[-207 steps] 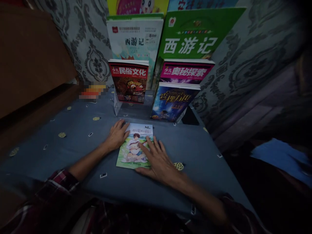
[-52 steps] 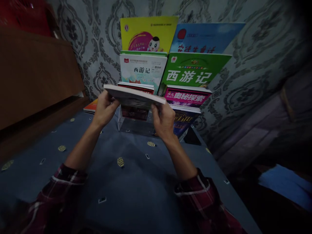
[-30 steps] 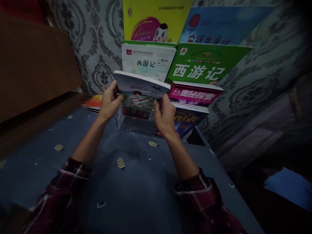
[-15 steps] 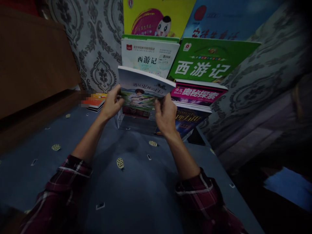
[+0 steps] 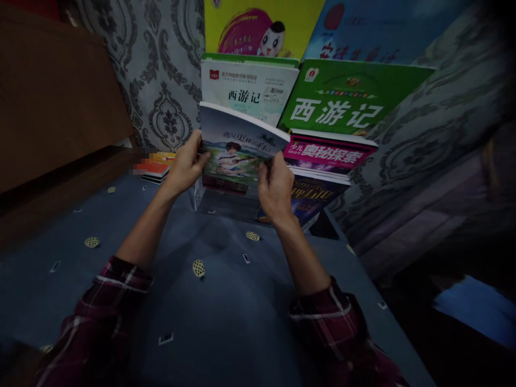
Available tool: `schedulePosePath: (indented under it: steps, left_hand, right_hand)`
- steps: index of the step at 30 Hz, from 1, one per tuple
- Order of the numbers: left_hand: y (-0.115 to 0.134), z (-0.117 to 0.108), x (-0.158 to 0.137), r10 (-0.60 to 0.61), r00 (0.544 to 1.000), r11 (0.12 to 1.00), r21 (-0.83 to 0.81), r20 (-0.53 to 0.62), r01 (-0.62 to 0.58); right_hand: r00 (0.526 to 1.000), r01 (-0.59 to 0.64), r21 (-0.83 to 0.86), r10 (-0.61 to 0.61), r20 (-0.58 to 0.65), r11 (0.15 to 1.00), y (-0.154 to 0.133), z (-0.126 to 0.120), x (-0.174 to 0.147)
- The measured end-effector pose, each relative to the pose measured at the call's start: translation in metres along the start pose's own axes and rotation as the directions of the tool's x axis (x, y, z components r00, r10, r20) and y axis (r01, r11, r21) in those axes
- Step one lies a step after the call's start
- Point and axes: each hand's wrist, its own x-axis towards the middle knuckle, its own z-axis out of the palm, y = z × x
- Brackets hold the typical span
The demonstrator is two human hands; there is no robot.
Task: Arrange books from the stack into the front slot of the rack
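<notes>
A thin book [image 5: 237, 142] with a boy playing a guitar on its cover is held up in front of a clear display rack [image 5: 197, 196]. My left hand [image 5: 186, 167] is closed at the book's left edge, thumb toward the front and fingers partly hidden. The right edge is pinched by my right hand [image 5: 277, 188], its thumb on the cover. Behind the held book stands a pale book [image 5: 245, 91], with a green book [image 5: 346, 102] to its right. A pink book [image 5: 326, 153] and a dark blue book [image 5: 316, 196] stand lower on the right.
A yellow book [image 5: 258, 29] and a blue book [image 5: 374, 32] stand at the top of the rack. Several books with an orange cover [image 5: 157, 165] lie at the left on the patterned blue tablecloth [image 5: 217, 322]. A brown wooden panel [image 5: 60, 102] rises at far left.
The held book has shifted slightly to the right at its left side, and its upper left corner is a little higher. My left hand has moved up and right with it.
</notes>
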Motion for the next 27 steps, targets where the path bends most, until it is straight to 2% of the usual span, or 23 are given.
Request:
schedulePosePath:
  steps: [9,15,20,23,27]
  left_hand:
    - [-0.012,-0.007,0.005,-0.059,0.998,0.995,-0.084,0.027,0.061]
    - [-0.023,-0.005,0.01,-0.026,0.999,0.999,-0.043,0.023,0.027]
    - [-0.03,-0.006,0.013,-0.06,0.998,0.997,-0.052,-0.012,0.059]
    - [-0.033,-0.005,0.012,-0.054,0.999,0.998,0.01,0.005,0.054]
    - [-0.025,0.007,0.004,0.022,0.998,0.986,0.163,-0.063,-0.011]
  right_hand:
    - [0.997,-0.009,-0.023,0.011,0.073,1.0,0.001,0.007,-0.001]
    - [0.997,0.017,0.01,-0.018,0.081,1.0,0.005,0.014,-0.003]
    - [0.998,0.006,0.017,-0.007,0.065,1.0,0.015,0.02,-0.006]
    - [0.998,-0.022,0.02,0.021,0.058,1.0,0.017,0.02,-0.007]
    - [0.995,-0.061,-0.012,0.062,0.084,0.998,0.013,0.016,-0.007]
